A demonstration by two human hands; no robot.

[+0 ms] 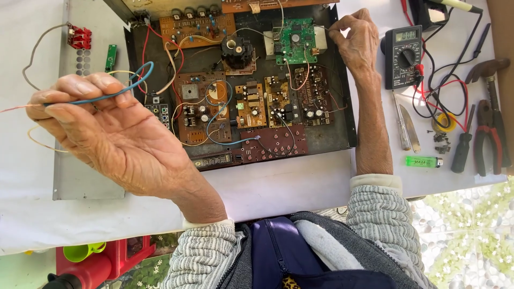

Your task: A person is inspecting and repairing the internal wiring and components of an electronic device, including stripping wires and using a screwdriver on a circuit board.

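Observation:
My left hand (107, 134) is raised over the table's left side, palm up, with its fingertips pinched on a thin blue wire (126, 88) that loops up and right toward the open chassis. An open black metal chassis (345, 101) lies in the middle, filled with several brown circuit boards (251, 104) and one green circuit board (294, 40). My right hand (356, 40) reaches to the chassis's top right corner, fingertips pinched at a thin wire beside the green board.
A grey metal cover panel (88, 182) lies at the left with a red connector (79, 36). To the right lie a black multimeter (402, 56) with leads, a knife (412, 127), screwdrivers, pliers (490, 136), a hammer (487, 69) and a green lighter (423, 161).

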